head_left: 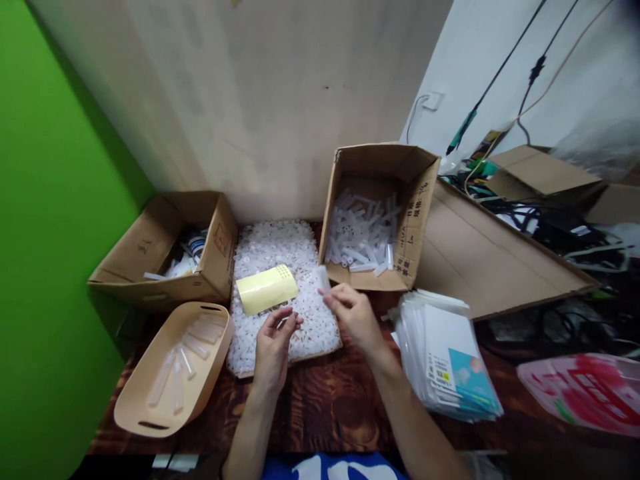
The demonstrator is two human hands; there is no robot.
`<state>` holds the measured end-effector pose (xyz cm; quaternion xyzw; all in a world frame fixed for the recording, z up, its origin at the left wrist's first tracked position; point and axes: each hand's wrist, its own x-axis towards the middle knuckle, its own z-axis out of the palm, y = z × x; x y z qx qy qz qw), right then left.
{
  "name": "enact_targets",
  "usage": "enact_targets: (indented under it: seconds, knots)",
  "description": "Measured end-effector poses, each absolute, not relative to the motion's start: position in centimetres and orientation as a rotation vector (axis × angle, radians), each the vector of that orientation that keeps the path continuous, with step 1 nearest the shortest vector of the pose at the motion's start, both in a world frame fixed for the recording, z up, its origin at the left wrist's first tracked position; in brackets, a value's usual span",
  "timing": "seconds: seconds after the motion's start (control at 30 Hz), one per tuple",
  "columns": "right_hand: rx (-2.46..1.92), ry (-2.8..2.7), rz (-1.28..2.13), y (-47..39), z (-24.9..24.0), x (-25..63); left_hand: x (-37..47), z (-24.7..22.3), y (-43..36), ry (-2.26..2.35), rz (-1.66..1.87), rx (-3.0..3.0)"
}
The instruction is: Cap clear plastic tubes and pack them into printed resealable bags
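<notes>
In my right hand (353,313) a translucent plastic tube (323,278) is pinched between thumb and fingers, pointing up and away. My left hand (276,343) is closed in a pinch over the front of a tray; what its fingertips hold is too small to make out. Under both hands spreads a mass of small white plastic caps (313,327). A yellow sticker sheet (267,288) with small dots at one corner lies on the caps. Many more tubes (363,230) fill an open cardboard box (413,227) beyond my right hand.
At left, a beige basket (123,407) holds several tubes (185,360), with a cardboard box (220,247) of mixed items behind it. A stack of plastic-wrapped packets (450,360) lies right of my arm. Farther right are a pink bag (585,393) and tangled cables (550,233).
</notes>
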<state>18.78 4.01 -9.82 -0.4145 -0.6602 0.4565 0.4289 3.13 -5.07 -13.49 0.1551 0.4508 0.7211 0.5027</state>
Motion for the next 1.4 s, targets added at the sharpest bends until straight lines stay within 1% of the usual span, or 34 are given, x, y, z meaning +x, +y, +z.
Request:
enact_targets:
  seconds: [0.13,0.27,0.37,0.47,0.53,0.63,0.73,0.83,1.0,1.13,1.4]
  knots:
    - [-1.048,-1.432,1.463,0.2,-13.2,17.9,3.2,-13.8,-5.2,1.067,1.728,0.358]
    - [-1.041,-1.383,1.606,-1.2,-14.9,17.9,3.8,-14.8,-5.6,1.163,1.704,0.338]
    - [-1.044,-1.538,1.574,-1.8,-14.8,17.8,4.8,-15.2,-6.0,1.182,1.751,0.339]
    - [-1.019,-1.716,1.459,-2.3,-14.6,17.5,6.0,-14.9,-6.4,1.169,1.693,0.454]
    - [-0.980,-1.686,1.442,-2.6,-14.6,17.4,6.6,-14.3,-6.4,1.252,1.628,0.652]
    - [-0.948,-1.456,1.596,-2.8,-14.9,17.7,7.1,-13.3,-6.3,1.354,1.526,0.891]
    - [-0.930,-1.047,1.785,-2.7,-15.0,18.3,7.3,-12.7,-6.2,1.272,1.523,0.740]
    - [-0.900,-0.747,1.812,-2.4,-14.0,19.0,7.3,-13.1,-6.2,1.284,1.658,0.554]
    - [-0.826,-0.806,1.847,-1.8,-12.6,19.6,7.3,-14.2,-6.1,1.387,1.746,0.521]
    - [-0.778,-0.880,1.813,-2.1,-13.2,19.3,7.6,-14.4,-5.9,1.391,1.775,0.480]
    - [-0.765,-0.821,1.735,-3.1,-14.3,17.6,8.9,-15.7,-6.2,1.252,1.799,0.391]
